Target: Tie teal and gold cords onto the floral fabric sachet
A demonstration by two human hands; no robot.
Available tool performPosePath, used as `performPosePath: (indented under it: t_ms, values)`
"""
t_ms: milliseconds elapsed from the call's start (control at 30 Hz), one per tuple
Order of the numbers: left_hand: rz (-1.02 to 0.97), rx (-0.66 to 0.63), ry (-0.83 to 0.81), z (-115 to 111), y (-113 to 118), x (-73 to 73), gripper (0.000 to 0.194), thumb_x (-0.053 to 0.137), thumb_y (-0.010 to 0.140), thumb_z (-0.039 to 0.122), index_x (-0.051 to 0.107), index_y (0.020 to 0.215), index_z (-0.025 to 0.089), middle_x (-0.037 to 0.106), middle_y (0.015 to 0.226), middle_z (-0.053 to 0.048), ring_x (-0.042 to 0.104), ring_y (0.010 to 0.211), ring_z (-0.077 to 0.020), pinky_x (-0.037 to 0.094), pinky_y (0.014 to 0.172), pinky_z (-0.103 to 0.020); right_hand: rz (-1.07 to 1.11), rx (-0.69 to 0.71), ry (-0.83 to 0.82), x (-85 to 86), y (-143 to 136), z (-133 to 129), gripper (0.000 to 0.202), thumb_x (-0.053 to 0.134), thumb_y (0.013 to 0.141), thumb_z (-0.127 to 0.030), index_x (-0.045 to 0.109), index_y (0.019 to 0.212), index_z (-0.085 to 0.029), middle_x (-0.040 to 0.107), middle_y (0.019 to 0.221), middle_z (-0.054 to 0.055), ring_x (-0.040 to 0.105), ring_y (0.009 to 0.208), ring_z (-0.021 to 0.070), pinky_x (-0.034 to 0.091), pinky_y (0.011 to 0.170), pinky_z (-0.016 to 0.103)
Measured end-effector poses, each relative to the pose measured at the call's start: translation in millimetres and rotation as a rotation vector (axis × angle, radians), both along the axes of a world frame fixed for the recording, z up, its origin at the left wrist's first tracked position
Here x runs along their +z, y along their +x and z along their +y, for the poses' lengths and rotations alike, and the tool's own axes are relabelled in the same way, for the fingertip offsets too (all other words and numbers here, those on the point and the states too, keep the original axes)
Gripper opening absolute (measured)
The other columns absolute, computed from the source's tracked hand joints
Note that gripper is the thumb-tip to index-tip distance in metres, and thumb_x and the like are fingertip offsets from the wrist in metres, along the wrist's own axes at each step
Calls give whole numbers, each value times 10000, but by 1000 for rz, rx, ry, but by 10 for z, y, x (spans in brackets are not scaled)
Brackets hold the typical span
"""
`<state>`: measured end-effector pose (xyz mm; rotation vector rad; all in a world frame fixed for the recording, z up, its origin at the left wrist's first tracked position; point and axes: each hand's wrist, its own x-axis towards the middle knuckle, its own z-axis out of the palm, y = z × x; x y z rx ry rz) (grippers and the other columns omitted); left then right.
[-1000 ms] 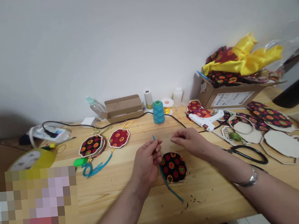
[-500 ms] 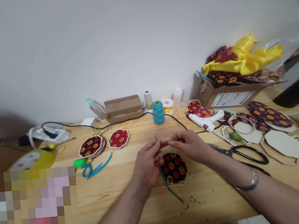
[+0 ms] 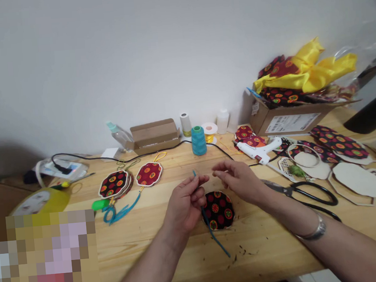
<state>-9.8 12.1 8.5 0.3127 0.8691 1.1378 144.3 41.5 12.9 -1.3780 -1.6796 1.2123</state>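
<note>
My left hand (image 3: 187,198) is closed in a pinch around a blue tassel (image 3: 215,234). The tassel's tip pokes up above the thumb, and its long tail hangs down below the palm. To the right, my right hand (image 3: 234,178) has its thumb and forefinger drawn together, a small gap from the left fingertips. Whether a fine thread lies in that pinch is too small to tell. Under both hands, a black floral fabric piece (image 3: 218,210) with a scalloped edge lies flat on the wooden table (image 3: 144,245). The tassel tail passes over its left edge.
A blue thread cone (image 3: 199,141) stands behind the hands. Black-handled scissors (image 3: 311,194) lie by my right forearm, with a white glue gun (image 3: 259,151) beyond. Finished pendants (image 3: 149,174) sit at left. A fabric-filled cardboard box (image 3: 291,121) occupies the back right. A co-worker's pixelated area is lower left.
My right hand has drawn slightly up and away from the left fingertips, leaving a gap between them. My left hand still grips the blue tassel in nearly the same place.
</note>
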Motion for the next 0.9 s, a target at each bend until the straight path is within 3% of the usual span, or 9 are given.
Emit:
performPosePath:
  t_ms: [133,233,300,433,633,900]
  values:
    - [-30,3,-4,0,-7,-5,48,622,728,124,599,711,85,622,768,-45,247,400,11,221,348,-113,290,-77,-359,10,-32,4,247,520,787,-269,573,998,-153,646,900,56,467,441,52,316,373,183]
    - [-52,14,-21,4,-14,-4,31,598,741,111,594,716,93,613,758,-40,251,399,7,232,349,-115,340,-63,-468,29,-45,-14,227,548,783,-317,592,924,-144,662,880,67,431,398,38,269,329,171]
    - [-72,21,-27,5,-17,-6,35,586,749,106,595,718,91,610,756,-38,259,402,5,247,356,-119,332,-28,-465,25,-45,-21,242,555,784,-359,608,839,-129,657,749,49,390,365,32,245,316,172]
    - [-100,7,-27,5,-14,-21,53,569,759,99,605,729,73,604,742,-35,260,402,6,244,357,-121,407,54,-482,-4,-54,-37,273,599,750,-393,610,746,-120,512,526,-35,332,365,24,192,329,158]
    - [-79,-33,-20,8,-1,-16,34,592,736,95,611,723,70,588,726,-27,260,400,9,229,353,-120,443,37,-506,-6,-94,-86,226,642,684,-327,633,801,-134,380,428,-87,297,375,30,169,363,162]
    - [3,-32,-3,-6,4,-4,69,653,693,133,597,696,93,615,743,-37,243,398,10,227,358,-121,444,-92,-288,-9,-65,-43,245,677,631,-362,581,625,-136,451,491,-48,303,415,40,191,381,192]
